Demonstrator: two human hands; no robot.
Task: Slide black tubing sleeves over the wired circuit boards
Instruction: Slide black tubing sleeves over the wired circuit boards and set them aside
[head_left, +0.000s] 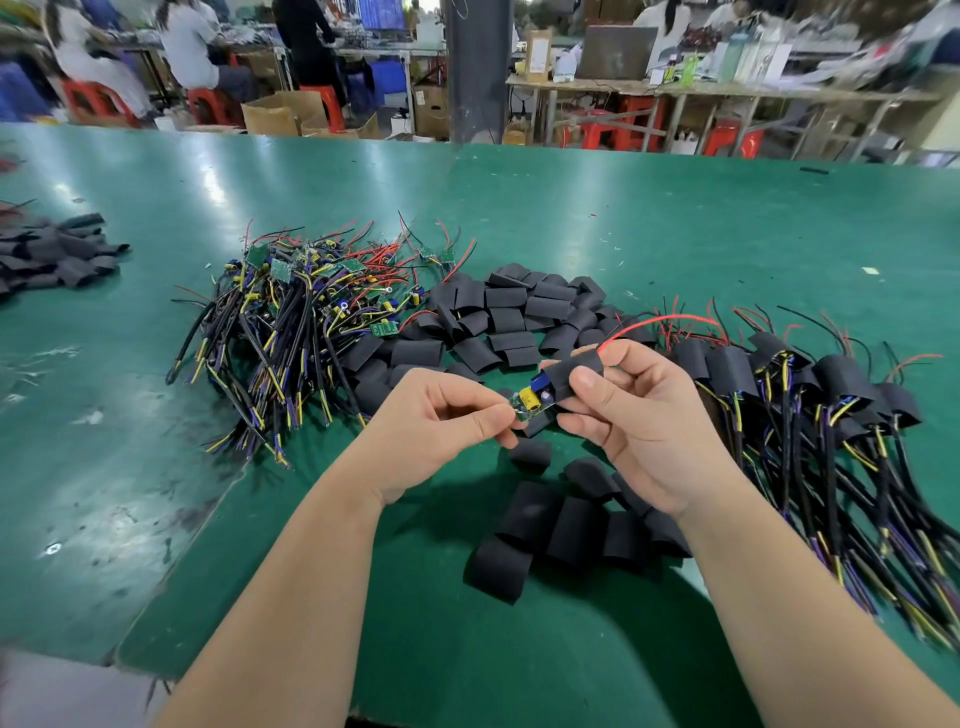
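My left hand (441, 426) pinches the near end of a small circuit board (531, 401) with a yellow capacitor. My right hand (631, 415) grips a black tubing sleeve (574, 370) that covers the board's far end. A red wire (660, 322) curves out of the sleeve's far side. Bare wired boards lie in a tangled pile (306, 317) at centre left. Loose black sleeves (498, 317) are heaped behind my hands, and more sleeves (566, 525) lie under my right wrist. Sleeved boards with cables (810, 395) are piled at the right.
The work lies on a green table (130, 457) whose near edge runs along the lower left. Another heap of black sleeves (52, 254) sits at the far left. Behind the table are a grey pillar (475, 67), cardboard boxes, red stools and seated people.
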